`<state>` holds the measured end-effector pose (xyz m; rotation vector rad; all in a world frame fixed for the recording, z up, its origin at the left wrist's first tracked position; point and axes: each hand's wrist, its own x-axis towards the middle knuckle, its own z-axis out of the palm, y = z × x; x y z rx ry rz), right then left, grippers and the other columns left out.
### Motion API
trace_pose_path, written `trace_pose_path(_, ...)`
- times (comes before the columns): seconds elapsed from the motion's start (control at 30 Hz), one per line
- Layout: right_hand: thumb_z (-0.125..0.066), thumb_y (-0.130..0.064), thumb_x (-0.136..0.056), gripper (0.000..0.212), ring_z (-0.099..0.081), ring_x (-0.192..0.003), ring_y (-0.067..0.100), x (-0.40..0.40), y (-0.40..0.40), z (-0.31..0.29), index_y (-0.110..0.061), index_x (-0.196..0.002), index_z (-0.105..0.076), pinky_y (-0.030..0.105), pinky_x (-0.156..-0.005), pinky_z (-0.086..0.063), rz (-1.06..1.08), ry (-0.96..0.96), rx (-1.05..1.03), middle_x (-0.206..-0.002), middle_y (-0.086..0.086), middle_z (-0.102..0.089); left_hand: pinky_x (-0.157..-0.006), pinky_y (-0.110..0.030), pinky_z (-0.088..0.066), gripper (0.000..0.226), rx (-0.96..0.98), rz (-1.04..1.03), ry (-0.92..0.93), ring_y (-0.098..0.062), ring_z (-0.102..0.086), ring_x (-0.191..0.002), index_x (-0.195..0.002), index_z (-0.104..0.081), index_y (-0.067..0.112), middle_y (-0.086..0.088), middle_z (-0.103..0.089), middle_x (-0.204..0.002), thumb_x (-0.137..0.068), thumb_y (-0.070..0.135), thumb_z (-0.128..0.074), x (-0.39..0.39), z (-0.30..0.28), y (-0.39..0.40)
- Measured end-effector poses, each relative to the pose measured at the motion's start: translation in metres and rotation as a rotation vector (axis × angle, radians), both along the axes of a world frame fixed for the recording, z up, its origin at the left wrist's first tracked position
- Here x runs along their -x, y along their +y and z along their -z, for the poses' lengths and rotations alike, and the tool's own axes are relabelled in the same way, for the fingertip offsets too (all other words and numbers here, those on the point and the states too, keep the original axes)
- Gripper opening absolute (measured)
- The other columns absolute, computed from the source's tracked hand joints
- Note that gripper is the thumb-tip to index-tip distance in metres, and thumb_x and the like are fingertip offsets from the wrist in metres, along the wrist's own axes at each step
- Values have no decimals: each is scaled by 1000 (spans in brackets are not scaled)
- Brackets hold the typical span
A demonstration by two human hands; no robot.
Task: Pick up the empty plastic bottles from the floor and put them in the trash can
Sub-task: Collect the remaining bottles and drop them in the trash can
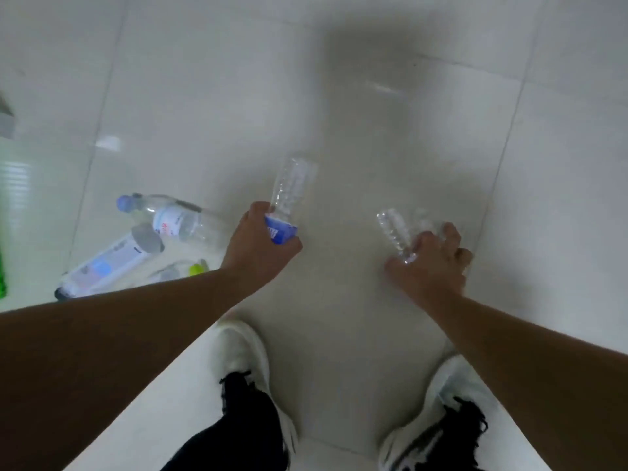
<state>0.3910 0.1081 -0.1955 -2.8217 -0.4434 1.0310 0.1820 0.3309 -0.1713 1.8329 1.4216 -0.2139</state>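
At frame centre, my left hand (260, 243) grips a blue-labelled bottle (287, 198) and my right hand (431, 263) wraps a clear bottle (396, 232), doubling up per trip. More bottles (163, 219) lie lower left; no trash can visible.

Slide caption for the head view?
Left hand and right hand each grip a clear bottle; more bottles lie on the floor.

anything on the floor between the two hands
No. In the head view, only bare tile floor shows between the left hand, holding a blue-label bottle, and the right hand, gripping a clear bottle.
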Motion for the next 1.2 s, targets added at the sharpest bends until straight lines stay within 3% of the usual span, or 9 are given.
trace_pose_path(0.07,-63,-45,-71,49,-50,-118,42,16,5,1,-14,-109,-59,48,-98,-45,-37,-62,-40,-134,20,-48,-82,-28,-47,84,17,-33,-25,-14,-61,-97,-138,-49,33,9,-59,-117,-61,59,-69,16,-3,-14)
trace_pose_path(0.13,-69,-42,-77,50,-63,-104,45,27,6,-15,-3,-107,-59,50,-97,-48,-89,-69,-9,-109,25,-65,-84,-29,-49,81,59,-25,-20,-14,-61,-101,-139,-45,39,12,-55,-118,-64,54,-71,34,-23,-26)
trace_pose_path(0.2,-80,-37,-77,47,-67,-95,45,36,8,-48,-3,-102,-61,51,-92,-53,-94,-78,-9,-97,25,-68,-86,-31,-52,78,110,-46,8,-13,-62,-103,-137,-41,47,16,-53,-116,-66,52,-72,56,-57,-37)
trace_pose_path(0.4,-86,-40,-72,48,-63,-89,39,52,38,-183,-11,-100,-59,43,-81,-51,-257,13,-23,-93,16,-66,-95,-36,-54,82,206,-212,78,-15,-60,-116,-146,-40,41,16,-52,-123,-72,51,-74,116,-177,-65)
trace_pose_path(0.57,-86,-40,-71,47,-62,-85,35,65,86,-269,-14,-98,-58,44,-80,-55,-425,20,-102,-91,11,-64,-95,-35,-54,80,201,-434,101,-15,-61,-108,-147,-43,35,11,-55,-124,-76,49,-77,162,-256,-82)
trace_pose_path(0.7,-84,-44,-71,51,-61,-93,34,80,109,-317,-16,-103,-58,39,-78,-54,-595,75,-114,-99,8,-63,-99,-38,-55,90,199,-583,103,-18,-64,-108,-145,-46,34,8,-57,-125,-63,63,-72,187,-304,-101)
trace_pose_path(0.9,-80,-47,-69,49,-62,-99,35,95,108,-377,-17,-99,-55,43,-89,-53,-618,201,-125,-100,8,-65,-63,-21,-47,93,112,-818,50,-11,-67,-88,-148,-46,30,4,-65,-116,-63,57,-73,205,-357,-138)
trace_pose_path(1.03,-74,-51,-63,48,-63,-94,32,107,96,-420,-20,-94,-54,40,-85,-53,-688,219,-148,-95,2,-66,-62,-18,-43,92,108,-959,-30,-3,-66,-81,-147,-48,28,8,-68,-106,-64,53,-77,206,-391,-171)
trace_pose_path(1.2,-79,-47,-64,44,-65,-75,19,139,72,-453,-20,-91,-56,35,-72,-49,-755,232,-170,-66,-10,-64,-51,-24,-48,85,109,-1019,-65,-6,-66,-80,-147,-47,32,9,-67,-103,-69,50,-76,214,-423,-214)
